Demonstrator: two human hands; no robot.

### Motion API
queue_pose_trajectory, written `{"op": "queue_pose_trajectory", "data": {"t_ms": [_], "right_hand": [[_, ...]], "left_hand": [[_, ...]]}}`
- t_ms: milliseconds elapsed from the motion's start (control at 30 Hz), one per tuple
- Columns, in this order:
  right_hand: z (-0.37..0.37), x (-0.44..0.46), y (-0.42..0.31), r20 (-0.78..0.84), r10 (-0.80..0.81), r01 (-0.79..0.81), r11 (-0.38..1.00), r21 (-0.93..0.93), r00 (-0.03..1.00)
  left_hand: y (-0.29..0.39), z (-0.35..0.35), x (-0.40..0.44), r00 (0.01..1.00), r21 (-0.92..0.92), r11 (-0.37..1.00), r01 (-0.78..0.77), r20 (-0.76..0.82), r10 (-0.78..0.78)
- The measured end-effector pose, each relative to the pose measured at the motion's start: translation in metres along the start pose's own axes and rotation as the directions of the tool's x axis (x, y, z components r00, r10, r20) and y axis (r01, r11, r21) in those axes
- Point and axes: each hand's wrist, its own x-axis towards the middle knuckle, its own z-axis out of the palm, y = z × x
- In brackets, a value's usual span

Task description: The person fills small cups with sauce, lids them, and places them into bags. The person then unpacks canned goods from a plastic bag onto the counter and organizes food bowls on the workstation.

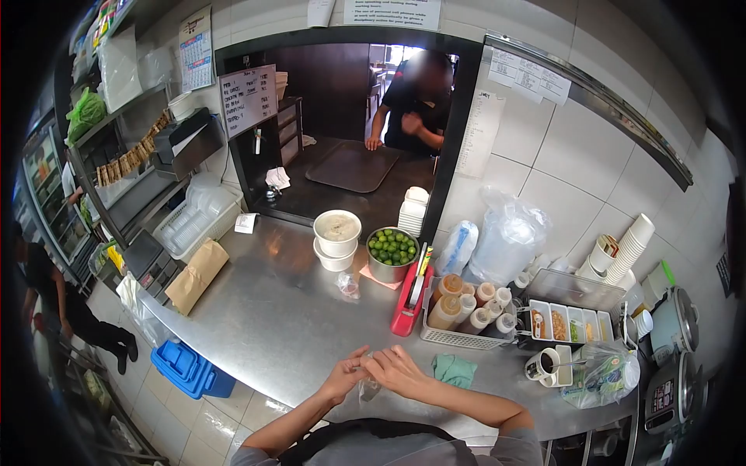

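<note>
My left hand [344, 379] and my right hand [396, 371] meet over the near edge of the steel counter, fingers pinched together. A small clear plastic bag [368, 391] hangs below the fingertips; its contents are too small to make out. Right of my right hand lies a crumpled green cloth [454, 371]. Farther ahead on the counter is another small tied plastic bag [348, 286], in front of two stacked white tubs [337, 241]. Beside them stands a metal pot of green limes [392, 247], next to a red tape dispenser [409, 303].
A basket of sauce bottles [466, 335] and a topping tray [571, 322] stand on the right, with a mug [542, 363] nearer. A brown paper bag [196, 276] lies left. Beyond the pass window, a person [416, 109] stands by a dark tray [353, 165]. Another person [58, 287] is far left.
</note>
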Motion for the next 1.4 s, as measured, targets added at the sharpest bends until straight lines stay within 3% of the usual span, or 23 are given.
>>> {"op": "queue_pose_trajectory", "data": {"t_ms": [67, 167, 267, 367, 467, 567, 667, 767, 867, 967, 1000, 1067, 1167, 1233, 1333, 1400], "right_hand": [[-0.006, 0.003, 0.0, -0.044, -0.033, 0.036, 0.997, 0.062, 0.998], [-0.014, 0.005, 0.001, -0.116, -0.069, 0.078, 0.994, 0.075, 0.991], [-0.035, 0.012, -0.003, -0.232, -0.117, 0.141, 0.986, 0.091, 0.966], [-0.048, 0.011, -0.001, -0.194, -0.189, 0.216, 0.968, 0.125, 0.963], [-0.062, 0.011, 0.001, -0.158, -0.22, 0.252, 0.941, 0.226, 0.963], [-0.074, 0.008, 0.002, -0.031, -0.233, 0.231, 0.926, 0.299, 0.972], [-0.074, 0.008, 0.005, -0.073, -0.271, 0.281, 0.918, 0.279, 0.96], [-0.069, 0.002, 0.003, -0.089, -0.457, 0.465, 0.878, 0.112, 0.885], [-0.066, 0.008, 0.01, -0.23, -0.558, 0.582, 0.812, 0.046, 0.797], [-0.057, 0.003, 0.019, -0.093, -0.276, 0.277, 0.961, 0.002, 0.957], [-0.05, -0.007, 0.024, 0.018, -0.116, 0.115, 0.991, 0.073, 0.993], [-0.049, -0.009, 0.017, -0.014, 0.051, -0.049, 0.996, 0.075, 0.999], [-0.031, -0.016, 0.004, -0.018, 0.266, -0.26, 0.952, 0.162, 0.964], [-0.019, -0.027, -0.004, 0.003, 0.384, -0.375, 0.901, 0.22, 0.923], [-0.004, -0.048, -0.016, 0.004, 0.554, -0.537, 0.804, 0.257, 0.832], [0.005, -0.073, -0.023, -0.039, 0.668, -0.639, 0.725, 0.256, 0.743]], "left_hand": [[0.002, 0.0, -0.003, 0.989, 0.294, 0.944, -0.149, 0.021, 0.149], [0.032, 0.019, -0.018, 0.901, 0.622, 0.714, -0.322, -0.03, 0.432], [0.055, 0.03, -0.023, 0.797, 0.608, 0.624, -0.492, 0.026, 0.603], [0.067, 0.027, -0.021, 0.781, 0.599, 0.538, -0.592, 0.263, 0.566], [0.075, 0.027, -0.019, 0.762, 0.564, 0.518, -0.643, 0.404, 0.506], [0.087, 0.031, -0.021, 0.75, 0.457, 0.604, -0.653, 0.501, 0.432], [0.073, 0.025, -0.016, 0.707, 0.464, 0.548, -0.696, 0.574, 0.413], [0.069, 0.023, -0.015, 0.71, 0.38, 0.675, -0.632, 0.633, 0.308], [0.057, 0.015, -0.003, 0.707, 0.151, 0.939, -0.308, 0.697, 0.12], [0.057, 0.0, 0.022, 0.782, 0.212, 0.915, -0.344, 0.603, 0.154], [0.057, 0.001, 0.032, 0.903, 0.17, 0.97, -0.176, 0.421, 0.09], [0.057, -0.005, 0.07, 0.951, 0.187, 0.958, -0.216, 0.261, 0.164], [0.028, -0.02, 0.145, 0.923, 0.426, 0.826, -0.369, 0.061, 0.381], [0.003, -0.028, 0.194, 0.8, 0.595, 0.638, -0.489, 0.014, 0.6], [-0.043, -0.048, 0.242, 0.787, 0.796, 0.458, -0.396, 0.038, 0.615], [-0.042, -0.061, 0.253, 0.814, 0.823, 0.365, -0.434, 0.185, 0.55]]}}
